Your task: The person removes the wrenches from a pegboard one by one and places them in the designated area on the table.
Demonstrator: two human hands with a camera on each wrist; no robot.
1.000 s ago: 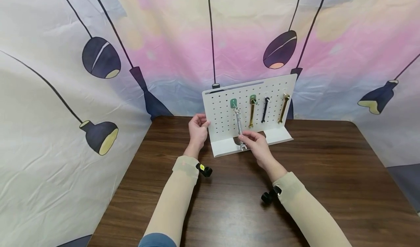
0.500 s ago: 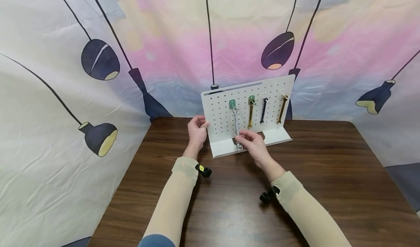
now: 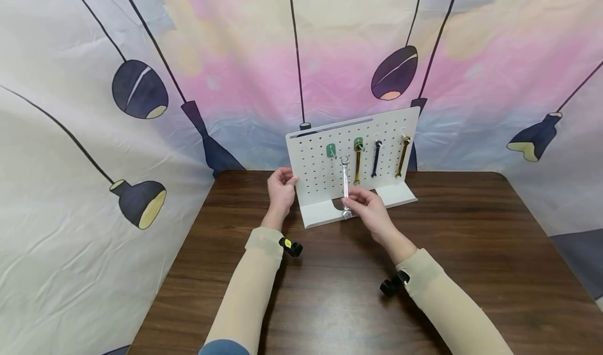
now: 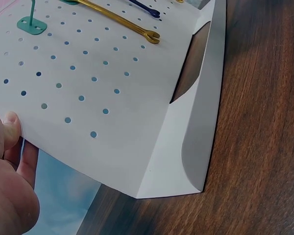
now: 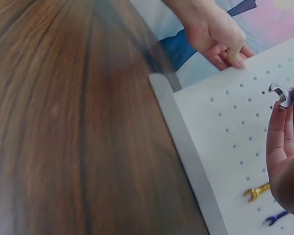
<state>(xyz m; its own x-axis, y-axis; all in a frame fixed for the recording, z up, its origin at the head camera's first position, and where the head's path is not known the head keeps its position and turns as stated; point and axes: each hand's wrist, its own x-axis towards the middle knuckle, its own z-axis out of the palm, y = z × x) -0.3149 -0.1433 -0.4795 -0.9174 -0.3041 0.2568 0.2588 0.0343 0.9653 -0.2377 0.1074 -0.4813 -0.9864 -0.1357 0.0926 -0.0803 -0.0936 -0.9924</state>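
My left hand point(image 3: 281, 191) grips the left edge of a white pegboard point(image 3: 311, 208), thumb in front and fingers behind, as the left wrist view also shows. With my right hand point(image 3: 369, 211) I pinch a silver combination wrench point(image 3: 345, 179) near its lower, open end. Its ring end points up, in front of the board and right of a green hook point(image 3: 331, 151). That hook point(image 4: 32, 24) is bare in the left wrist view. The wrench's open jaw point(image 5: 282, 95) shows beside my fingers in the right wrist view.
Further right on the board hang a gold wrench point(image 3: 357, 164) on a second green hook, a dark wrench point(image 3: 376, 161) and another gold wrench point(image 3: 402, 158). The board stands on a dark wooden table point(image 3: 325, 302), with a lamp-patterned cloth point(image 3: 254, 56) behind.
The silver wrench's ring end, earlier at the left green hook, now sits apart from it to the right. My right hand moved slightly with it; my left hand keeps its grip.
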